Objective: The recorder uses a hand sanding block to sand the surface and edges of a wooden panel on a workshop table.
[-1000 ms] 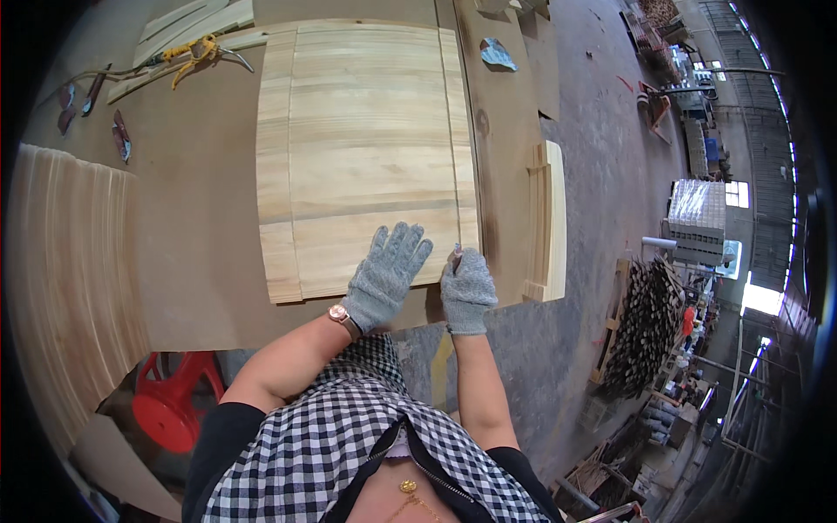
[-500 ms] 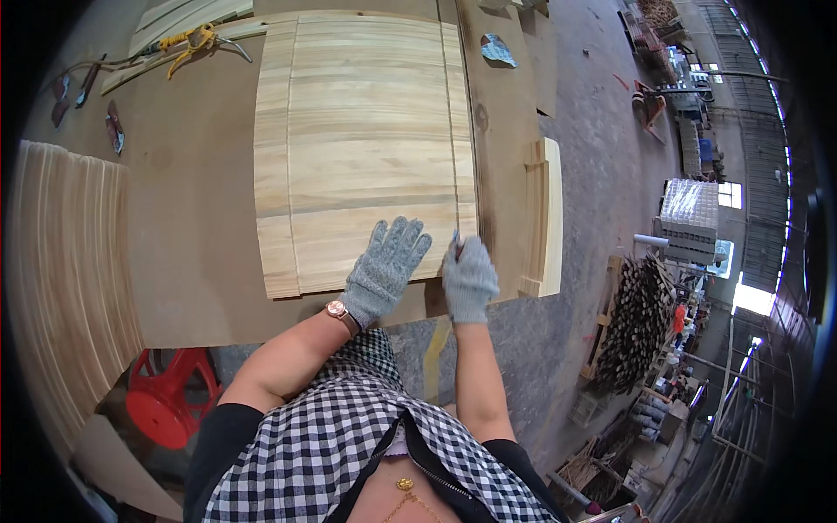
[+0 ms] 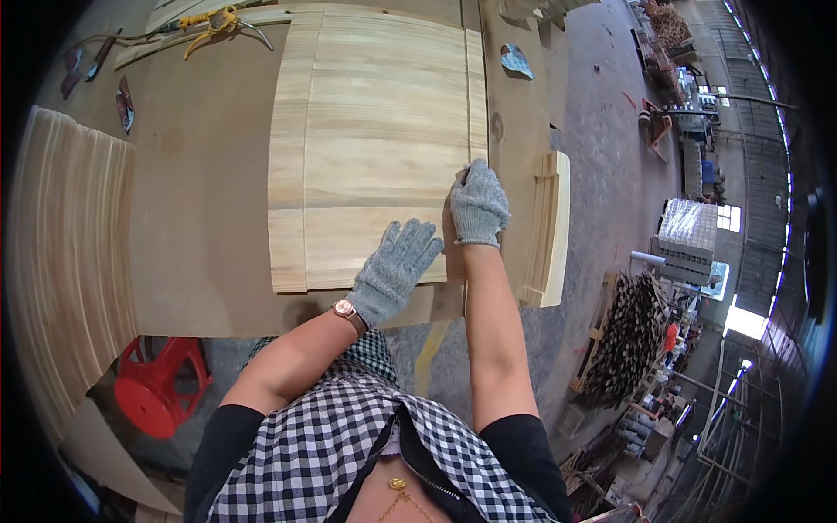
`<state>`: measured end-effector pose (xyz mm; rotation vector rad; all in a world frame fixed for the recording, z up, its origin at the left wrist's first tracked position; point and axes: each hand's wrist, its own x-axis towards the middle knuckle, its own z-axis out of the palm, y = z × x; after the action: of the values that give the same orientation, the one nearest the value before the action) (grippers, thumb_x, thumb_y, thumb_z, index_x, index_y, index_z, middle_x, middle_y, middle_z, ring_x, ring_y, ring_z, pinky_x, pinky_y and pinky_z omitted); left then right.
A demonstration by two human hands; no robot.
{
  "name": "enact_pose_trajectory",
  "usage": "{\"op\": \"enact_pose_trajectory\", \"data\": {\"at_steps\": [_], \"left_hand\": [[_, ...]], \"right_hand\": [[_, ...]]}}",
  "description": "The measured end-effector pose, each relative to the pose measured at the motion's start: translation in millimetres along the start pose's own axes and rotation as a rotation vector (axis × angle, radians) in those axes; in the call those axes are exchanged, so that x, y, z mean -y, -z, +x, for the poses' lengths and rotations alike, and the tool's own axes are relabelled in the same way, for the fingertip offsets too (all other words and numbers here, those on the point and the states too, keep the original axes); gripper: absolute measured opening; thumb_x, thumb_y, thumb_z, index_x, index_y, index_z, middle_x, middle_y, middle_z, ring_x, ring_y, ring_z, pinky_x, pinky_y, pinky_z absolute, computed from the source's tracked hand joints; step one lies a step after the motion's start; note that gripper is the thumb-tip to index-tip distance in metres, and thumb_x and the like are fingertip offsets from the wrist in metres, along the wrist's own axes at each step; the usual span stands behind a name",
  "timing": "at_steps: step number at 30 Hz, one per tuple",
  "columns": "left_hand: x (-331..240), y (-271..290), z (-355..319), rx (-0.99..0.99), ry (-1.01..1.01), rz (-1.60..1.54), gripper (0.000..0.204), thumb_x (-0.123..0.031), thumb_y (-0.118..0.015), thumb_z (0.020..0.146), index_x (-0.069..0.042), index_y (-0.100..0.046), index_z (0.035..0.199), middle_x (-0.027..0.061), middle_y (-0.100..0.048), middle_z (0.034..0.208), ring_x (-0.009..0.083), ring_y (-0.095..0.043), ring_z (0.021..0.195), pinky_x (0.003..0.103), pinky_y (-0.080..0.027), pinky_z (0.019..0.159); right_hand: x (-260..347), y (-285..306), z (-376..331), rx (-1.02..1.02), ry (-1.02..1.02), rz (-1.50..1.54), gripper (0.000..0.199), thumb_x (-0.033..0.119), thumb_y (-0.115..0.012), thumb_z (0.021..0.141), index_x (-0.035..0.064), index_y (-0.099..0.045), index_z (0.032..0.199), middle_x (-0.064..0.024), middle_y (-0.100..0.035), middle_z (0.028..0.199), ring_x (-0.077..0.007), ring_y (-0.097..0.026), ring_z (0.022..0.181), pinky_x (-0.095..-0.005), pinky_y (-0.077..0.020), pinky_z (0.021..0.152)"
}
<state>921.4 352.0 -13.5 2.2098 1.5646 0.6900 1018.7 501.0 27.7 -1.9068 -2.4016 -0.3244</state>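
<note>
A pale wooden panel [image 3: 375, 131] made of joined boards lies flat on a brown workbench [image 3: 200, 218]. My left hand [image 3: 394, 272], in a grey knit glove, rests flat with fingers spread on the panel's near edge. My right hand [image 3: 477, 205], also gloved, is closed near the panel's right edge, with a thin dark tip, perhaps a pencil, showing above the fingers. A narrow strip [image 3: 478, 96] runs along the panel's right side.
A stack of pale boards [image 3: 65, 261] lies at the left. Short wood pieces [image 3: 547, 227] sit at the bench's right edge. Clamps and small tools [image 3: 209, 22] lie at the far left. A red plastic stool [image 3: 161, 388] stands below the bench. Stacked material fills the workshop floor at right.
My right hand has moved farther up along the panel's right edge. My left hand stays flat on the near edge.
</note>
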Motion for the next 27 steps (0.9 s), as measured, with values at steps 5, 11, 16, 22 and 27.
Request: {"op": "enact_pose_trajectory", "data": {"at_steps": [5,11,16,22,27], "left_hand": [[7,-1,-4,-0.030,0.025,-0.029,0.064,-0.005,-0.051,0.072,-0.006,-0.036,0.135,0.0172,-0.031,0.141,0.0335,-0.027,0.132,0.049,-0.017,0.110],[3,-1,-3,-0.074,0.021,-0.095,0.065,-0.002,-0.050,0.070,-0.006,-0.036,0.134,0.0175,-0.032,0.141,0.0344,-0.028,0.131,0.049,-0.019,0.109],[3,-3,-4,-0.069,0.011,-0.074,0.066,-0.002,-0.050,0.071,-0.006,-0.035,0.135,0.0172,-0.030,0.142,0.0340,-0.027,0.132,0.049,-0.018,0.110],[4,-4,-3,-0.041,0.019,-0.044,0.065,-0.003,-0.049,0.073,-0.006,-0.033,0.136,0.0168,-0.028,0.143,0.0336,-0.025,0.133,0.049,-0.017,0.110],[3,-2,-3,-0.039,0.019,-0.022,0.064,-0.004,-0.049,0.074,-0.006,-0.033,0.136,0.0171,-0.028,0.143,0.0340,-0.025,0.133,0.048,-0.017,0.110]], "right_hand": [[-15,17,-97,0.086,-0.124,0.071,0.021,0.027,-0.052,0.087,0.0108,-0.051,0.074,-0.0100,-0.057,0.064,-0.0295,-0.059,0.060,-0.0407,-0.0478,0.055],[-40,37,-167,0.135,-0.263,0.052,0.022,0.029,-0.058,0.083,0.0097,-0.053,0.072,-0.0135,-0.056,0.064,-0.0328,-0.057,0.059,-0.0445,-0.0451,0.053],[-47,42,-151,0.049,-0.217,0.150,0.027,0.026,-0.061,0.083,0.0090,-0.050,0.066,-0.0135,-0.053,0.059,-0.0322,-0.054,0.053,-0.0411,-0.0436,0.050],[-39,29,-149,-0.002,-0.173,0.206,0.033,0.029,-0.062,0.084,0.0084,-0.045,0.065,-0.0099,-0.046,0.054,-0.0273,-0.048,0.046,-0.0378,-0.0397,0.045],[-32,23,-134,-0.086,0.065,0.038,0.026,0.022,-0.057,0.086,0.0078,-0.048,0.066,-0.0110,-0.052,0.059,-0.0295,-0.054,0.052,-0.0391,-0.0436,0.048]]}}
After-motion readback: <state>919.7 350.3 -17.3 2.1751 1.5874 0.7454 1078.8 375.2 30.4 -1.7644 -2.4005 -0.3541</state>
